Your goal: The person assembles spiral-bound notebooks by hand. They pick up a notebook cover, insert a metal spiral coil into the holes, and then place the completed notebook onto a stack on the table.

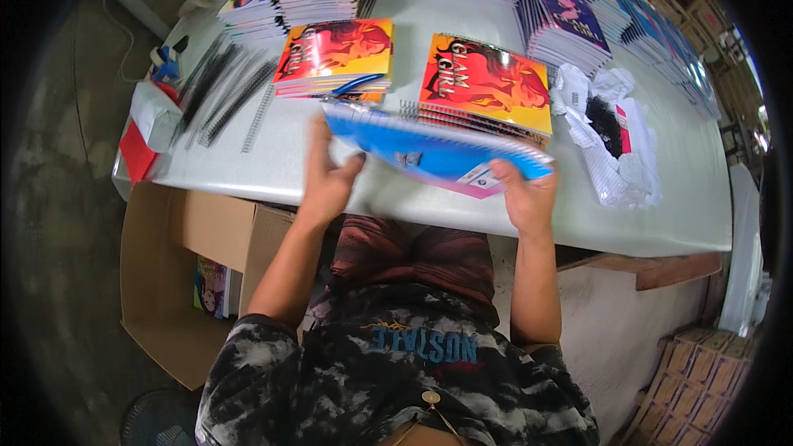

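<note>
A spiral notebook (413, 149) with a blue cover, pink along its lower edge, is held tilted above the table's front edge and partly blurred. My right hand (529, 194) grips its right end, thumb pressed on the cover. At its left end is my left hand (329, 173), with blurred fingers along the edge and the thumb below. Just beyond lie two stacks of red and yellow notebooks, a left stack (330, 54) and a right stack (483, 87). A blue pen (359, 83) rests against the left stack's front.
Loose black spiral coils (223, 95) lie on the left of the white table (273, 161). Crumpled white wrapping (599, 149) with something black sits at right. More notebook stacks (570, 21) line the back. An open cardboard box (157, 264) stands below left; cartons (694, 380) are lower right.
</note>
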Motion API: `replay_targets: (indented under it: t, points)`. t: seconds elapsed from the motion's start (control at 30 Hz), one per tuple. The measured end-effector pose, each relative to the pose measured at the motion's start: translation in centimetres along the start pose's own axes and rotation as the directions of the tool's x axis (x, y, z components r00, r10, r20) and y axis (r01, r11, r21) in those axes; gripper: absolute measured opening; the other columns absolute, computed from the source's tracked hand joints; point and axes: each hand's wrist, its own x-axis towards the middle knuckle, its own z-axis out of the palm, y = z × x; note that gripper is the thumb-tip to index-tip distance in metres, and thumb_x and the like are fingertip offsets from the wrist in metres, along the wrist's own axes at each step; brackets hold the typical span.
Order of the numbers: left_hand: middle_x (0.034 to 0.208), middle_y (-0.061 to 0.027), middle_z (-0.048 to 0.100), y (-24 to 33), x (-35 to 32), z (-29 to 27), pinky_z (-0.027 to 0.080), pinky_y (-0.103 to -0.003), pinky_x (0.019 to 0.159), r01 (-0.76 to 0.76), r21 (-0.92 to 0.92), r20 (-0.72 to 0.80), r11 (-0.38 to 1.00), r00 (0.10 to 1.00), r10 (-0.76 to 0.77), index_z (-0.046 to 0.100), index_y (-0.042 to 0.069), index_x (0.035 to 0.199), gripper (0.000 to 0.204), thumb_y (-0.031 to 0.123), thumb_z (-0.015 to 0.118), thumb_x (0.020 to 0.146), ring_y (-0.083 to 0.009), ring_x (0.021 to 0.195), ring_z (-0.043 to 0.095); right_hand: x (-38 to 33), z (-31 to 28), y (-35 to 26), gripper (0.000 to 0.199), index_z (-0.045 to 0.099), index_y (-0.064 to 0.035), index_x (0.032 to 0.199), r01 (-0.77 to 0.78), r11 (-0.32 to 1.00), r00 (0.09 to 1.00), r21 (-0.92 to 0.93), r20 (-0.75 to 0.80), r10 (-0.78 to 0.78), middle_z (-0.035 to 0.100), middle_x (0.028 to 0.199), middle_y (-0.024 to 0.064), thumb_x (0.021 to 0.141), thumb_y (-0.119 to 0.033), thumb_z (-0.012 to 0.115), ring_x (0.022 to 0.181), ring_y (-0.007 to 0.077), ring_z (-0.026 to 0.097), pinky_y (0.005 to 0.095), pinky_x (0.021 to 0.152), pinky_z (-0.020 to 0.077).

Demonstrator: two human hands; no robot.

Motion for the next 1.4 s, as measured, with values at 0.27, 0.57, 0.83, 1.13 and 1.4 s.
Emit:
replay_targets:
  t: [0.27, 0.57, 0.83, 1.13, 1.4]
  points:
    - [0.108, -0.0161, 0.054, -3.5, 2.2, -6.3, 0.040, -0.037, 0.087, -0.059, 0.878, -0.052, 0.475, 0.975, 0.217, 0.052, 0.002, 0.107, 0.036, 0.000, 0.058, 0.071, -0.0326, 0.100, 0.052, -1.5, -0.8, 2.9, 0.021, 0.061, 0.0015, 0.100, -0.165, 0.984, 0.980, -0.065, 0.100, 0.171, 0.063, 0.087, 0.0026, 0.079, -0.001, 0.063, 0.079, 0.0095, 0.058, 0.0239, 0.073, 0.0474]
    - [0.081, -0.0061, 0.057, -0.1, 5.7, -18.8, 0.043, -0.021, 0.064, 0.016, 0.534, -0.468, 0.845, 0.838, 0.280, 0.057, 0.001, 0.101, 0.017, 0.009, 0.046, 0.091, -0.0113, 0.075, 0.053, -0.6, -1.0, 1.5, 0.028, 0.060, 0.0025, 0.108, 0.018, 0.995, 0.972, -0.100, 0.233, 0.006, 0.063, 0.105, 0.0127, 0.080, 0.001, 0.060, 0.089, 0.0106, 0.057, 0.0241, 0.081, 0.0450]
    - [0.062, 0.0005, 0.046, 3.7, 6.4, -12.1, 0.033, -0.022, 0.051, -0.441, -0.333, -0.361, 0.834, 0.876, 0.319, 0.050, 0.003, 0.112, 0.035, 0.032, 0.039, 0.095, -0.0099, 0.055, 0.040, -0.5, -0.5, 1.8, 0.029, 0.060, 0.0027, 0.108, -0.045, 0.990, 0.990, -0.136, 0.129, 0.063, 0.063, 0.102, 0.0076, 0.080, 0.002, 0.061, 0.087, 0.0087, 0.056, 0.0224, 0.079, 0.0449]
    - [0.062, 0.0026, 0.040, 3.1, 4.4, -4.1, 0.028, -0.021, 0.052, -0.177, 0.466, 0.236, 0.867, 0.969, 0.071, 0.056, 0.000, 0.078, 0.038, 0.033, 0.044, 0.094, -0.0060, 0.055, 0.029, -0.6, -1.6, 1.2, 0.027, 0.060, 0.0032, 0.107, -0.041, 0.983, 0.993, -0.177, 0.099, 0.059, 0.065, 0.097, 0.0071, 0.079, 0.004, 0.060, 0.084, 0.0083, 0.057, 0.0219, 0.077, 0.0456]
    - [0.055, 0.0038, 0.035, 4.5, 5.7, -3.9, 0.022, -0.021, 0.043, 0.256, 0.331, 0.262, 0.908, 0.900, -0.349, 0.048, 0.006, 0.066, 0.046, 0.040, 0.037, 0.095, -0.0052, 0.048, 0.028, -0.4, -1.6, 0.8, 0.026, 0.061, 0.0038, 0.106, 0.046, 0.980, 0.983, -0.191, 0.184, -0.010, 0.064, 0.103, 0.0107, 0.080, 0.005, 0.058, 0.091, 0.0111, 0.058, 0.0236, 0.082, 0.0444]
